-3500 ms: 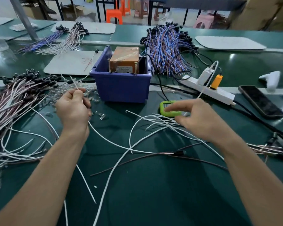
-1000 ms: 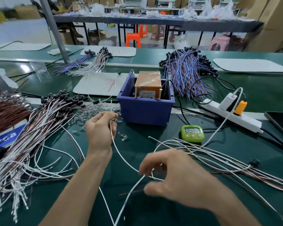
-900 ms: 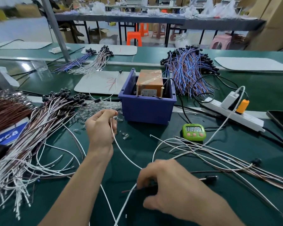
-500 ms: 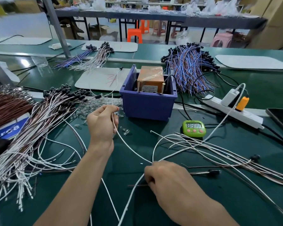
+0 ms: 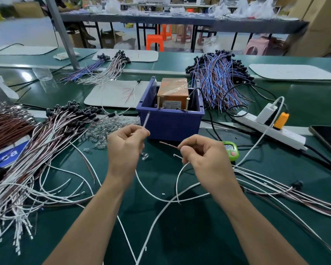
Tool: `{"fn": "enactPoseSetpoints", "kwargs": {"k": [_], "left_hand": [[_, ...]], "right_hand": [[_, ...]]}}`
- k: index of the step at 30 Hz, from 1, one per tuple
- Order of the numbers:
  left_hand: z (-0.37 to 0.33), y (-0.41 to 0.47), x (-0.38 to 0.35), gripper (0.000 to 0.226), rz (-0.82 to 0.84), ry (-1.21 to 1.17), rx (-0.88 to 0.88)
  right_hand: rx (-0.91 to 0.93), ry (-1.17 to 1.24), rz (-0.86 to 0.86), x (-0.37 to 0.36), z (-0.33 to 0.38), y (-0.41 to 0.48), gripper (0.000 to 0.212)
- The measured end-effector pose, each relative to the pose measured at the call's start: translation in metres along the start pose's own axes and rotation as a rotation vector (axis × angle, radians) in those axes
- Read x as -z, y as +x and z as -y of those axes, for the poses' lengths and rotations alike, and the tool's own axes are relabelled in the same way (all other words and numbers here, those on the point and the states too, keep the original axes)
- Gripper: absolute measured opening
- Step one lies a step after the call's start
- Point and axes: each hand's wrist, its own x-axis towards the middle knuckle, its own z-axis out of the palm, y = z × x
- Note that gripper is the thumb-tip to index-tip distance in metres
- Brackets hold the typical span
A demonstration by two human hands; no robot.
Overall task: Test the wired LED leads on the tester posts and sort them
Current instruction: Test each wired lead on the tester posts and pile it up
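Since half a second ago the right hand [image 5: 203, 157] has risen off the table [image 5: 180, 236] to sit level with the left hand [image 5: 125, 148]. It now pinches a brown lead [image 5: 168, 145], whose end juts out leftward from thumb and forefinger. Left thumb and forefinger pinch a white lead [image 5: 146, 120], its end poking up past the grip toward the blue bin [image 5: 170, 125], where the tester box [image 5: 173, 91] stands just beyond both hands; a green timer [image 5: 231, 150] peeks out behind the right knuckles.
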Motion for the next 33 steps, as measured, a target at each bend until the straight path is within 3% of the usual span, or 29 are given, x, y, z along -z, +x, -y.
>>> {"fn": "enactPoseSetpoints", "kwargs": {"k": [10,16,21,26,30,33], "left_hand": [[0.002,-0.017,-0.014,0.012,0.213,0.196,-0.184],[0.006,-0.018,-0.018,0.022,0.179,0.253,-0.145],[0.009,-0.020,-0.021,0.010,0.170,0.235,-0.120],[0.010,-0.021,-0.022,0.011,0.196,0.206,-0.052],[0.012,-0.022,-0.024,0.040,0.000,0.168,-0.030],[0.010,-0.021,-0.019,0.038,-0.145,0.294,-0.147]], "right_hand": [[0.174,-0.034,-0.168,-0.007,-0.017,0.003,0.011],[0.213,-0.036,-0.263,-0.010,-0.023,0.002,0.008],[0.223,-0.025,-0.298,-0.011,-0.024,0.001,0.010],[0.143,0.001,-0.282,-0.012,-0.027,0.002,0.007],[0.091,0.015,-0.310,-0.007,-0.027,0.004,0.013],[0.059,0.045,-0.345,-0.004,-0.025,0.005,0.013]]}}
